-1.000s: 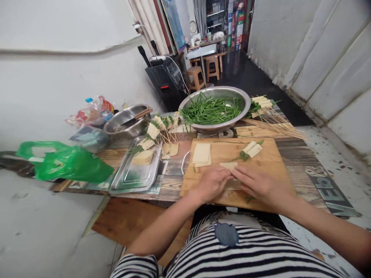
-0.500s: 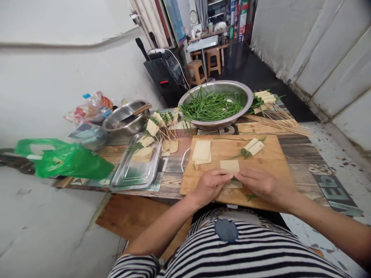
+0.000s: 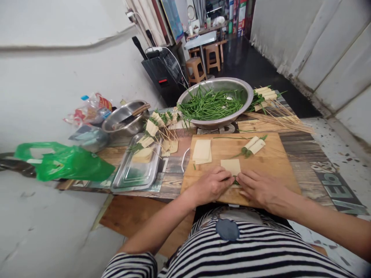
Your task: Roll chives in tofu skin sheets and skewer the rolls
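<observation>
A pale yellow tofu sheet (image 3: pixel 230 166) lies on the wooden cutting board (image 3: pixel 278 173), with a green chive bundle (image 3: pixel 235 180) across its near part. My left hand (image 3: pixel 213 184) has its fingers curled down on the left end of the sheet and bundle. From the right, my right hand (image 3: pixel 257 188) presses its bent fingers on the other end. The near edge of the sheet is mostly covered by my fingers. Two finished tofu rolls (image 3: pixel 254 146) with chives poking out rest at the board's upper right. A stack of tofu sheets (image 3: pixel 202 150) sits at its upper left.
Beyond the board stands a large steel basin (image 3: pixel 214 124) of chives. Wooden skewers (image 3: pixel 281 121) and skewered rolls (image 3: pixel 266 94) lie right of it. Leftward are a metal tray (image 3: pixel 135 173), more skewered rolls (image 3: pixel 158 119), a steel bowl (image 3: pixel 111 125) with a knife, and a green bag (image 3: pixel 72 162).
My fingers have gone from pinching the chive bundle to pressing curled over the sheet's near part. The near flap visible before is now mostly covered.
</observation>
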`<state>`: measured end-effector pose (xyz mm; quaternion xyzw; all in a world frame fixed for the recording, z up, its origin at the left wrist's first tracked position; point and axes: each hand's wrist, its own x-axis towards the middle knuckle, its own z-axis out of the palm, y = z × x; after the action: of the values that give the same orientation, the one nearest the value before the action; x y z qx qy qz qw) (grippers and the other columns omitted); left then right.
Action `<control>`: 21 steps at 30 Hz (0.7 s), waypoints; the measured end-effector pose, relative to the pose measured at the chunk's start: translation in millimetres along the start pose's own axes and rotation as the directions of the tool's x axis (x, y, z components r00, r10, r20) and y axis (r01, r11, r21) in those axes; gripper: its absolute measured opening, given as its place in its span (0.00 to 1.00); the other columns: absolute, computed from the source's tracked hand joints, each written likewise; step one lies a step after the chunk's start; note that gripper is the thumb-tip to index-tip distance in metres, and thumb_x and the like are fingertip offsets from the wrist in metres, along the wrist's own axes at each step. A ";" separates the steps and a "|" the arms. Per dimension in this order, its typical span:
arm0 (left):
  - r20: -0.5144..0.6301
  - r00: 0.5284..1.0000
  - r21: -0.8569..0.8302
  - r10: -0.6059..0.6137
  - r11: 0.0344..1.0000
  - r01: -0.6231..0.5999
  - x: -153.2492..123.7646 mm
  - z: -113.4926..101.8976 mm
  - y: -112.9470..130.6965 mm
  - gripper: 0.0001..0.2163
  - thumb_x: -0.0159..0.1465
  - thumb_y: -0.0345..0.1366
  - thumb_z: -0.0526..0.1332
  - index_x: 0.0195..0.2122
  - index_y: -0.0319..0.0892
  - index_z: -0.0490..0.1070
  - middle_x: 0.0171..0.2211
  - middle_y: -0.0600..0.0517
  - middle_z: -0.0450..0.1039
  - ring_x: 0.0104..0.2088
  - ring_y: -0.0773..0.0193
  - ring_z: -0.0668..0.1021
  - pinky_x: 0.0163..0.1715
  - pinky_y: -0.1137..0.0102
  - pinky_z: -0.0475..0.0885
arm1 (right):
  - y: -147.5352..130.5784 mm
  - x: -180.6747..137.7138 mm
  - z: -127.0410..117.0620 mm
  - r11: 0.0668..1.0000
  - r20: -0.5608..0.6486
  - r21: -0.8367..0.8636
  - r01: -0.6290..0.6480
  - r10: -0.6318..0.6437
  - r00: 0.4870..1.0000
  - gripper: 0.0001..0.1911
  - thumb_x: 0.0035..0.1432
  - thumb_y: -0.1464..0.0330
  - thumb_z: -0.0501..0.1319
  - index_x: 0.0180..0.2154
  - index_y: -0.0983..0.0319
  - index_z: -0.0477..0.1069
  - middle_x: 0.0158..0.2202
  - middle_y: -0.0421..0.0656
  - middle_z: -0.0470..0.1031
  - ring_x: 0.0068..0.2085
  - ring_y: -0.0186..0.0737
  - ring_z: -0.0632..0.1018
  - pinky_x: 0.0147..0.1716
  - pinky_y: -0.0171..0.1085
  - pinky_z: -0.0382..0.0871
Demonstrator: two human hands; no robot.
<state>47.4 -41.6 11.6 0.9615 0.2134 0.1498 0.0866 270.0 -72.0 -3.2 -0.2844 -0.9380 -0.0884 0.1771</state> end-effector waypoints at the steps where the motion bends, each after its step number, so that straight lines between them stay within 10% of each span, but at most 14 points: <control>1: 0.010 1.000 -0.016 0.006 1.000 -0.006 0.2 -0.8 -1.1 0.13 0.71 0.32 0.48 0.46 0.37 0.71 0.39 0.45 0.73 0.39 0.63 0.71 0.41 0.68 0.70 | -3.0 0.7 0.1 1.000 0.018 -0.019 -0.010 0.011 1.000 0.13 0.64 0.71 0.50 0.36 0.66 0.73 0.34 0.49 0.71 0.37 0.43 0.69 0.32 0.40 0.66; 21: 0.018 1.000 0.080 0.002 0.997 -0.004 -1.3 -4.5 7.7 0.12 0.68 0.35 0.51 0.42 0.34 0.70 0.35 0.45 0.71 0.38 0.60 0.73 0.39 0.67 0.71 | -14.7 7.1 -4.0 0.981 0.041 -0.182 0.069 -0.063 0.997 0.08 0.55 0.77 0.56 0.30 0.69 0.74 0.30 0.52 0.71 0.32 0.45 0.67 0.30 0.42 0.59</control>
<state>47.8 -48.6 17.3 0.9658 0.2171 0.1327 0.0499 257.3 -81.6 2.2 -0.2697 -0.9377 -0.1753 0.1309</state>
